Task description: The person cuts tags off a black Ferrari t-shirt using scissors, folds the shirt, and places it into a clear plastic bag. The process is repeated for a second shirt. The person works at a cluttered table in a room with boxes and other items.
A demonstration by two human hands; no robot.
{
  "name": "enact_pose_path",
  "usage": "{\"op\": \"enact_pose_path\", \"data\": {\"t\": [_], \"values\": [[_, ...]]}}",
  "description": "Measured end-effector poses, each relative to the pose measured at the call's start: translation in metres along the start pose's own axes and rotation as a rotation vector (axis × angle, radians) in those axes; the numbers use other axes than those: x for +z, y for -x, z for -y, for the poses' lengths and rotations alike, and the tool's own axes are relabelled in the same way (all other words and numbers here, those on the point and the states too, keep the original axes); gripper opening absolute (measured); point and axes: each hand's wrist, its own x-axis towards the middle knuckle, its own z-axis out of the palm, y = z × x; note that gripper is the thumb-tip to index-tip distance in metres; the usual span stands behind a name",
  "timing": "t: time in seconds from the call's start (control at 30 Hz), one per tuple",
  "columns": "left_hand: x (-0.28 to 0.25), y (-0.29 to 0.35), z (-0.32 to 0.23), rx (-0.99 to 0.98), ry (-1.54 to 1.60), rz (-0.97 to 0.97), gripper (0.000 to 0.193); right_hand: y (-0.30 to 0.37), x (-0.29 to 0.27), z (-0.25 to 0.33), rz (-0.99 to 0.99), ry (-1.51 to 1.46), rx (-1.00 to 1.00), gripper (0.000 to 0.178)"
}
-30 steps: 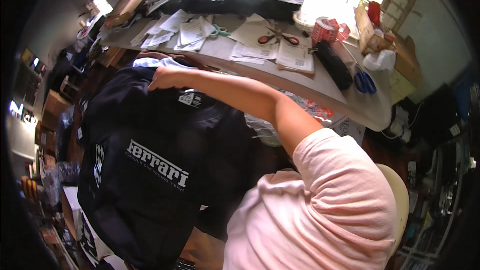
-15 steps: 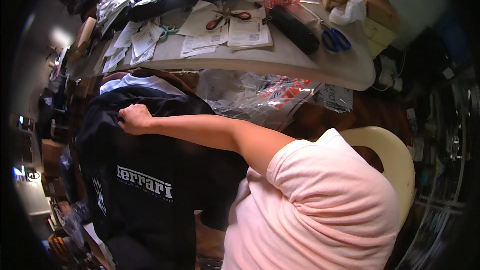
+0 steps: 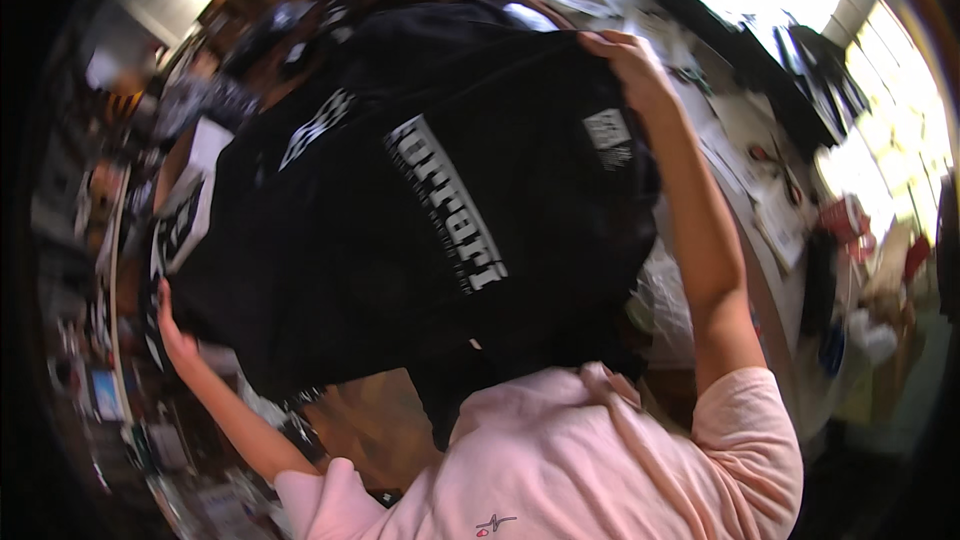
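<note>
A black shirt (image 3: pixel 340 240) with white printed lettering and white side patches is spread wide in front of me, stretched between my hands. At its upper right edge, my right hand (image 3: pixel 634 68) grips the cloth with the arm reaching forward. My left hand (image 3: pixel 178 338) is at the shirt's left end, its fingers wrapped on the edge and partly hidden by the cloth. The lower part of the shirt hangs close to my chest, over my lap.
On the right, a pale table (image 3: pixel 745 210) holds papers, orange-handled scissors (image 3: pixel 778 168), a red-and-white roll (image 3: pixel 846 220), and a black case (image 3: pixel 818 275). Clear plastic bags (image 3: pixel 665 302) lie beneath its edge. Brown floor (image 3: pixel 375 430) shows below; blurred clutter lines the left.
My view has swung left, so the table now lies to the right. The shirt has been lifted and spread out. Both hands hold it, where only one hand showed on it before.
</note>
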Motion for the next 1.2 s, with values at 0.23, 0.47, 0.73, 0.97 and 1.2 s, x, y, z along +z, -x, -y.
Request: {"op": "enact_pose_path", "data": {"t": [0.23, 0.47, 0.73, 0.97, 1.2], "values": [[0.020, 0.049, 0.062, -0.233, 0.226, 0.181, 0.045, -0.008, -0.017, -0.010, -0.005, -0.224, 0.238, 0.020], [0.023, 0.088, 0.054, -0.407, 0.400, 0.130, 0.044, -0.020, -0.018, 0.100, -0.091, -0.233, 0.011, 0.032], [0.100, 0.153, 0.039, -0.550, 0.445, -0.063, 0.029, -0.059, -0.067, 0.185, 0.228, -0.239, -0.256, 0.025], [0.108, 0.190, -0.031, -0.167, 0.390, -0.078, 0.032, -0.023, -0.105, 0.206, -0.019, -0.119, -0.480, 0.026], [0.094, 0.188, -0.002, -0.270, 0.332, -0.197, 0.029, 0.018, -0.169, 0.201, -0.139, 0.568, -0.630, 0.035]]}}
